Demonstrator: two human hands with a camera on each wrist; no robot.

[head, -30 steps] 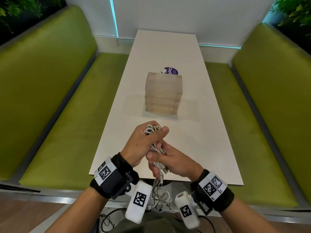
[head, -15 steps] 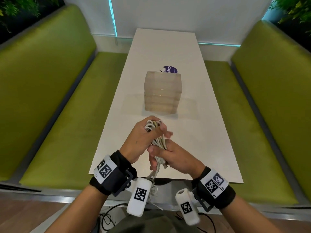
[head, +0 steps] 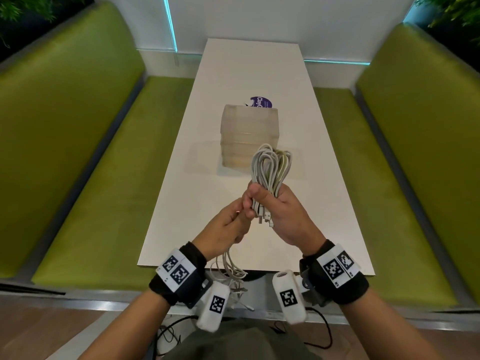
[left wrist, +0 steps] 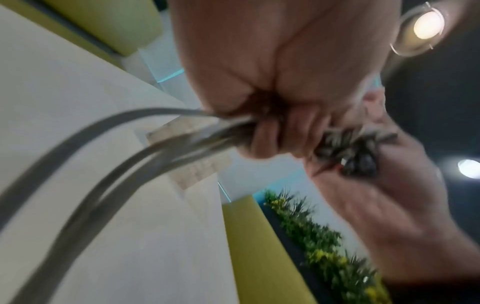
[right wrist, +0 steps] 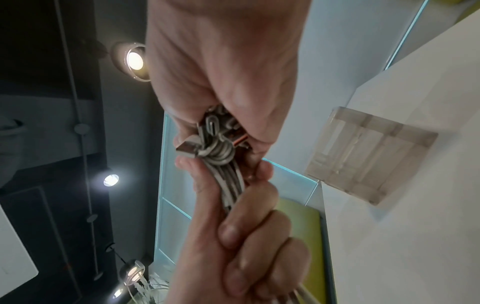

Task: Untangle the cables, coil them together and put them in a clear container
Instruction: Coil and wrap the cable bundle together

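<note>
A bundle of white and grey cables (head: 271, 165) stands looped upward over the table, in front of the clear container (head: 249, 136). My right hand (head: 283, 211) grips the bundle at its base, and several plugs (head: 266, 219) stick out under the fist. My left hand (head: 228, 224) sits just left of it and holds the loose cable tails (head: 230, 266), which hang past the table's near edge. In the right wrist view the right hand (right wrist: 221, 82) clasps the folded cables and plugs (right wrist: 215, 144), with the left hand (right wrist: 246, 236) wrapped around the strands below. The left wrist view is blurred; strands (left wrist: 103, 156) trail from the left hand (left wrist: 259, 115).
The white table (head: 324, 203) runs away from me between two green benches (head: 91, 203) (head: 389, 203). A purple round sticker (head: 261, 102) lies behind the container. Black wires (head: 168, 331) lie on the floor near me.
The coil has passed from my left hand to my right, which has lifted it so its loops stand up. My left hand has slid down to the loose tails.
</note>
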